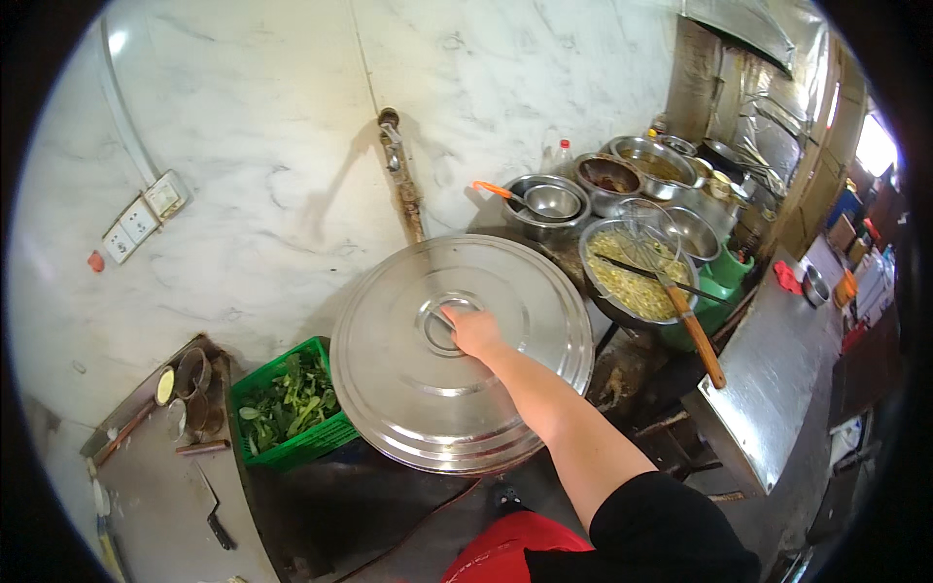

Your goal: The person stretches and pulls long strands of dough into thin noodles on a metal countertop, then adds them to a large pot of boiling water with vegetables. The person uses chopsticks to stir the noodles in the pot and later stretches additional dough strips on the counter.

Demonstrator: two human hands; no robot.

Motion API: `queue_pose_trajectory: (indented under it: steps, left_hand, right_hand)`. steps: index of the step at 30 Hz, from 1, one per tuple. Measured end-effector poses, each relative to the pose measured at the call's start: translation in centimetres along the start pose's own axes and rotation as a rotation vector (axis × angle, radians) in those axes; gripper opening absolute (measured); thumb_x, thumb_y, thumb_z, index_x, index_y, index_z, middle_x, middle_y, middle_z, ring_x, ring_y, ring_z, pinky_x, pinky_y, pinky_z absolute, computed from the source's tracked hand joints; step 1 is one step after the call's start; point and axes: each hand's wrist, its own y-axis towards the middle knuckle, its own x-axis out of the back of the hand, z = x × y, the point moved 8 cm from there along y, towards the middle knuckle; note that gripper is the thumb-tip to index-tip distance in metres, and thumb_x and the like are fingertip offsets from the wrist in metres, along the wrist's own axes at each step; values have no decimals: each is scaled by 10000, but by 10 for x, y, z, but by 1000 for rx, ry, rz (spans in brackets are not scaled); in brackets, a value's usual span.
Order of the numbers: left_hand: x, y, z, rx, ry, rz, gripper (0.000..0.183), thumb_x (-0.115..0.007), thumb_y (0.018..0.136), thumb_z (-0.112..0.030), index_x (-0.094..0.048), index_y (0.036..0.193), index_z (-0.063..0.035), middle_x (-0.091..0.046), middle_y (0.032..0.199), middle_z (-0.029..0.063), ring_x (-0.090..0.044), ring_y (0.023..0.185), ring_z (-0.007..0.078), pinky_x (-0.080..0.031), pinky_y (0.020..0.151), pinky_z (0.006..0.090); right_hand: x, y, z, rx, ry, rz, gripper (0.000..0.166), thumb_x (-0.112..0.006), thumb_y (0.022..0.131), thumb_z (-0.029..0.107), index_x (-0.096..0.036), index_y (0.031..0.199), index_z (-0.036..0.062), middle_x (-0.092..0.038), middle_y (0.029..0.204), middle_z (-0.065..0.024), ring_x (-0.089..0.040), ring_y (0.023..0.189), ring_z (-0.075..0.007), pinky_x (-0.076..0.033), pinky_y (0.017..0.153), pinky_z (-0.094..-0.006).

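Observation:
My right hand (474,331) reaches over a large round stainless steel pot lid (386,364) and has its fingers at the handle in the middle of the lid. The fingers are closed round this handle, as far as the view shows. The lid lies below the wall pipe with its valve (393,157). What it covers is hidden. My left hand is out of view. Left of the lid, a green plastic basket (299,444) holds leafy greens (288,404).
Right of the lid, a bowl of bean sprouts (627,273) carries a wire skimmer (696,331) with a wooden handle, sticking out over a steel counter (773,379). Metal bowls (550,204) stand behind. A knife (215,514) lies on the left table (160,495).

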Motion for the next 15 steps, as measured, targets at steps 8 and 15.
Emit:
queue_pose_trajectory:
  steps: [8,15]
  left_hand:
    - [-42,-29,51,107,-49,9,346,-401,823,-276,-550,1015,-30,-547,974,154,-469,924,287,-358,833,410]
    - [-122,-90,181,176,-87,49,359,-389,836,-279,-546,1039,-28,-547,984,156,-471,934,277,-368,822,400]
  right_hand:
    - [49,23,-3,73,46,-43,436,-454,721,173,-482,1141,290,-600,918,-73,-574,829,-248,-456,683,-379]
    - [212,-74,-140,-261,101,-355,458,-503,672,189,-500,1129,160,-578,968,-159,-558,885,-288,-425,769,-341]
